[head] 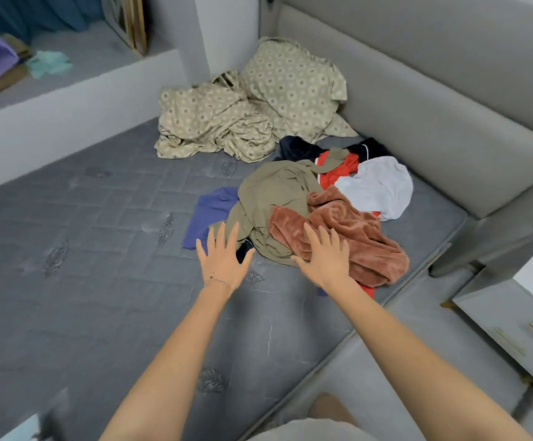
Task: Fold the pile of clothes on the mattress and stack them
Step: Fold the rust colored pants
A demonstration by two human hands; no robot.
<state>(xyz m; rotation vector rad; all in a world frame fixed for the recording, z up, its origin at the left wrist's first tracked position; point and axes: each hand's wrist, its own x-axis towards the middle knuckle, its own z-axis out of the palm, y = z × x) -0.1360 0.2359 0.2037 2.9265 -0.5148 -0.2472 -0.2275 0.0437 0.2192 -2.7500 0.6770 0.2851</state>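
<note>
A pile of clothes lies on the grey mattress (83, 249) near the headboard. It holds an olive garment (274, 192), a rust fleece piece (348, 233), a white piece (379, 186), a red piece (338, 170), a blue piece (211, 214) and dark pieces (300, 148). Both arms reach out over the mattress. My left hand (222, 257) is spread flat with straight fingers at the pile's near-left edge, over the blue and olive pieces. My right hand (325, 254) is spread too, in front of the rust fleece. Neither hand holds anything.
A crumpled beige patterned sheet (220, 122) and a matching pillow (293, 87) lie in the far corner. A grey padded headboard (434, 106) runs along the right. A white nightstand (513, 319) stands at the right. A ledge (67, 78) on the left holds bags and cloth.
</note>
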